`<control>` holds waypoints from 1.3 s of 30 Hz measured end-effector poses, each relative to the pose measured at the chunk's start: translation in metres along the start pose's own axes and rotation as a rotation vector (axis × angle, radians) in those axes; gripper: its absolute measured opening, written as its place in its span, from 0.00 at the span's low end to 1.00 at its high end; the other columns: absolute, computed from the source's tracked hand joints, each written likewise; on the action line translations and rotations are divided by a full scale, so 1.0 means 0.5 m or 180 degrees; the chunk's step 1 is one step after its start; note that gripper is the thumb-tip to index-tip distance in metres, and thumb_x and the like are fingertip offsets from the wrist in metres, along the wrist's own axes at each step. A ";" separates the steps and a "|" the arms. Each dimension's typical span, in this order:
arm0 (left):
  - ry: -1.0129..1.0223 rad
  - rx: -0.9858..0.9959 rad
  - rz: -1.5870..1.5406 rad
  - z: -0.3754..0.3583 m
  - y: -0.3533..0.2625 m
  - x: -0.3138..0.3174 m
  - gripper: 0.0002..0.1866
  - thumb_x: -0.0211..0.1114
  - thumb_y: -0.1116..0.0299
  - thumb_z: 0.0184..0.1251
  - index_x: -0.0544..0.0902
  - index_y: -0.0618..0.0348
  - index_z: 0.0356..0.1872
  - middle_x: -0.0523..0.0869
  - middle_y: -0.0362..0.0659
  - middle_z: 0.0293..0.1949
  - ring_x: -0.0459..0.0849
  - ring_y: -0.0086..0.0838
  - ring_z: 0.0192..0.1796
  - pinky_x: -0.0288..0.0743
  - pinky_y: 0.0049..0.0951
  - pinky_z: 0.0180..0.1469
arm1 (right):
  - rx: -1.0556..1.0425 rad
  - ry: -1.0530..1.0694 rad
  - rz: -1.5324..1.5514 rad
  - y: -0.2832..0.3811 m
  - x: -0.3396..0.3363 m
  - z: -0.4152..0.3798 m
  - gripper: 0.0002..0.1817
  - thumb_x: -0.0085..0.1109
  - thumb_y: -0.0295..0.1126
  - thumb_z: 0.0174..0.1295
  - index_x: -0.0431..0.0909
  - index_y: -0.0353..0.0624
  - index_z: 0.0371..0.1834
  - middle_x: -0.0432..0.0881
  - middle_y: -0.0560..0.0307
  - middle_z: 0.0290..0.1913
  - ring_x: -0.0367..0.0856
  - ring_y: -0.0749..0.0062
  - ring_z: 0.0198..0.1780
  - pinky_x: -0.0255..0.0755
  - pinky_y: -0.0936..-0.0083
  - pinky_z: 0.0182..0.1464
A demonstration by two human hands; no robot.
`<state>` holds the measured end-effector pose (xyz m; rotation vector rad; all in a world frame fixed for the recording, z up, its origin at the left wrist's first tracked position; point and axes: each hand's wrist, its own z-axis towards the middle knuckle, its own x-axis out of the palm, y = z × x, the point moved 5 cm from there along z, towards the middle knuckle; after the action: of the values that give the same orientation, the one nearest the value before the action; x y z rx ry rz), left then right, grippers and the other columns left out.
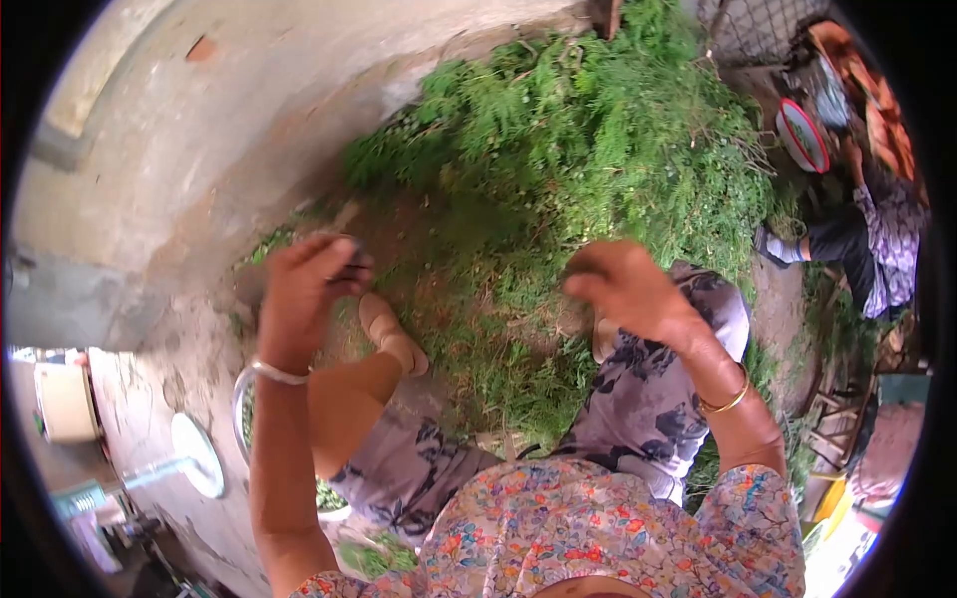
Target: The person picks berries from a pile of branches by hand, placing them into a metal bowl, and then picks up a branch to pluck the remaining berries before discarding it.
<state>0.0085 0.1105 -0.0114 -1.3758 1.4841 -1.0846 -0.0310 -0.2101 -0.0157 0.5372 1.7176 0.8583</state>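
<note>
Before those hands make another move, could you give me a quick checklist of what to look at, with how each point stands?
1. Left hand has a sure grip: cannot tell; something dark shows at its fingers, but it is blurred.
2. Right hand is free: cannot tell; its fingers are curled and blurred.
3. Hands are clear of each other: ok; a wide gap lies between them.
4. Greens are at hand: ok; a big heap lies in front of the person.
5. Ground between the hands is free of litter: not ok; leafy bits are strewn there.
6. Other person is clear of the hands: ok, well off to the right.
</note>
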 end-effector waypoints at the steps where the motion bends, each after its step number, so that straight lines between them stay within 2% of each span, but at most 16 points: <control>1: 0.0248 0.0003 0.0342 0.040 0.014 0.045 0.14 0.63 0.66 0.63 0.80 0.67 0.42 0.85 0.45 0.33 0.84 0.27 0.33 0.77 0.24 0.35 | -0.0224 0.0157 -0.0155 0.005 0.014 0.013 0.13 0.59 0.35 0.58 0.79 0.31 0.33 0.81 0.42 0.29 0.82 0.56 0.32 0.75 0.65 0.37; 2: 0.0453 -0.0095 0.0560 0.082 0.040 0.087 0.14 0.63 0.66 0.62 0.80 0.68 0.42 0.85 0.45 0.32 0.84 0.26 0.33 0.77 0.23 0.35 | -0.0448 0.0316 -0.0313 0.011 0.030 0.025 0.14 0.59 0.35 0.58 0.78 0.31 0.31 0.81 0.39 0.29 0.82 0.49 0.32 0.75 0.61 0.37; 4: 0.0781 -0.0296 0.0837 0.155 0.103 0.175 0.13 0.64 0.67 0.61 0.81 0.68 0.42 0.85 0.44 0.31 0.83 0.25 0.32 0.77 0.23 0.34 | -0.0085 0.1190 -0.0523 0.033 0.055 0.045 0.15 0.59 0.36 0.59 0.77 0.30 0.29 0.80 0.35 0.29 0.80 0.42 0.33 0.74 0.56 0.40; 7: 0.1291 -0.0331 0.1155 0.257 0.230 0.290 0.14 0.67 0.67 0.55 0.83 0.69 0.38 0.85 0.45 0.27 0.83 0.29 0.29 0.75 0.27 0.31 | -0.0359 0.1334 -0.0484 0.040 0.072 0.059 0.12 0.59 0.32 0.57 0.78 0.30 0.28 0.80 0.35 0.28 0.81 0.43 0.33 0.74 0.55 0.39; 9: 0.1246 0.0467 0.2070 0.332 0.317 0.359 0.17 0.68 0.65 0.51 0.83 0.67 0.39 0.85 0.53 0.30 0.84 0.42 0.32 0.77 0.35 0.36 | -0.0496 0.1484 -0.0309 0.029 0.078 0.063 0.16 0.58 0.35 0.59 0.72 0.27 0.35 0.79 0.36 0.30 0.80 0.41 0.36 0.73 0.53 0.39; 13: 0.1214 0.0911 0.2820 0.399 0.376 0.486 0.17 0.68 0.65 0.48 0.82 0.65 0.38 0.84 0.57 0.33 0.82 0.52 0.38 0.76 0.44 0.41 | -0.0770 0.1018 -0.0558 -0.010 0.067 0.046 0.13 0.59 0.30 0.51 0.72 0.29 0.33 0.79 0.40 0.27 0.80 0.45 0.32 0.72 0.55 0.35; 15: 0.1135 0.1014 0.3055 0.435 0.416 0.521 0.15 0.67 0.65 0.49 0.82 0.64 0.36 0.83 0.57 0.32 0.82 0.52 0.38 0.76 0.45 0.41 | -0.0946 0.0403 -0.1030 -0.016 0.045 0.041 0.12 0.58 0.27 0.43 0.72 0.32 0.31 0.77 0.47 0.24 0.79 0.55 0.28 0.71 0.64 0.30; 18: 0.1126 0.0984 0.3535 0.488 0.477 0.553 0.16 0.67 0.67 0.50 0.80 0.62 0.40 0.82 0.59 0.33 0.81 0.55 0.38 0.75 0.48 0.43 | -0.0876 0.0061 -0.1125 -0.025 0.035 0.039 0.12 0.57 0.27 0.38 0.72 0.35 0.27 0.74 0.53 0.21 0.77 0.62 0.25 0.69 0.70 0.28; 20: 0.0238 0.0930 0.3541 0.507 0.493 0.549 0.23 0.69 0.67 0.49 0.76 0.59 0.49 0.80 0.60 0.42 0.79 0.56 0.43 0.74 0.48 0.45 | -0.0789 -0.0112 -0.1164 -0.031 0.033 0.038 0.11 0.57 0.28 0.37 0.72 0.35 0.26 0.73 0.54 0.20 0.76 0.65 0.25 0.68 0.72 0.28; 22: 0.0309 0.0812 0.3545 0.511 0.522 0.562 0.29 0.72 0.66 0.48 0.72 0.60 0.53 0.76 0.61 0.48 0.77 0.57 0.48 0.74 0.48 0.47 | -0.0716 -0.0284 -0.1210 -0.039 0.029 0.039 0.10 0.57 0.28 0.36 0.72 0.35 0.24 0.72 0.55 0.19 0.75 0.67 0.24 0.68 0.73 0.27; 24: -0.0027 0.0855 0.3445 0.507 0.551 0.571 0.30 0.73 0.64 0.48 0.71 0.67 0.50 0.75 0.61 0.48 0.76 0.55 0.50 0.74 0.47 0.49 | -0.0762 -0.0252 -0.1178 -0.041 0.026 0.044 0.10 0.56 0.29 0.34 0.73 0.35 0.21 0.70 0.57 0.18 0.73 0.69 0.23 0.67 0.73 0.26; 27: 0.0023 0.0693 0.3213 0.514 0.564 0.566 0.30 0.75 0.63 0.48 0.71 0.72 0.46 0.78 0.60 0.46 0.79 0.54 0.47 0.76 0.47 0.47 | -0.0853 -0.0245 -0.1305 -0.035 0.006 0.051 0.11 0.56 0.30 0.33 0.73 0.35 0.21 0.70 0.56 0.17 0.73 0.69 0.23 0.66 0.73 0.25; 33: 0.0692 -0.0132 0.3825 0.540 0.572 0.562 0.29 0.73 0.57 0.44 0.75 0.69 0.41 0.84 0.59 0.37 0.84 0.53 0.39 0.79 0.47 0.42 | -0.0662 -0.0092 -0.1244 -0.046 0.034 0.048 0.11 0.56 0.29 0.32 0.72 0.35 0.21 0.70 0.56 0.17 0.73 0.68 0.23 0.67 0.72 0.25; 36: 0.1046 -0.0215 0.3847 0.504 0.577 0.565 0.24 0.70 0.58 0.42 0.78 0.66 0.37 0.84 0.60 0.36 0.83 0.54 0.39 0.79 0.45 0.43 | -0.0604 -0.0275 -0.1165 -0.054 0.034 0.050 0.11 0.56 0.29 0.32 0.72 0.35 0.21 0.71 0.56 0.18 0.74 0.68 0.24 0.69 0.71 0.27; 37: 0.0791 -0.0053 0.3762 0.487 0.574 0.558 0.19 0.68 0.62 0.41 0.79 0.65 0.32 0.84 0.59 0.35 0.83 0.54 0.38 0.78 0.45 0.40 | -0.0626 -0.0279 -0.1167 -0.056 0.034 0.050 0.11 0.56 0.29 0.32 0.72 0.35 0.21 0.71 0.56 0.18 0.74 0.68 0.24 0.69 0.71 0.27; 39: 0.0731 0.0087 0.3498 0.457 0.546 0.531 0.19 0.68 0.61 0.40 0.79 0.66 0.30 0.84 0.58 0.33 0.83 0.54 0.37 0.77 0.45 0.39 | -0.0587 -0.0068 -0.1401 -0.062 0.043 0.054 0.11 0.58 0.28 0.33 0.72 0.35 0.22 0.73 0.54 0.19 0.76 0.66 0.25 0.71 0.71 0.28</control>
<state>0.1297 -0.1594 -0.3426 -0.2479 1.9772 -0.5237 -0.0101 -0.2069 -0.0567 0.0376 1.6311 0.6779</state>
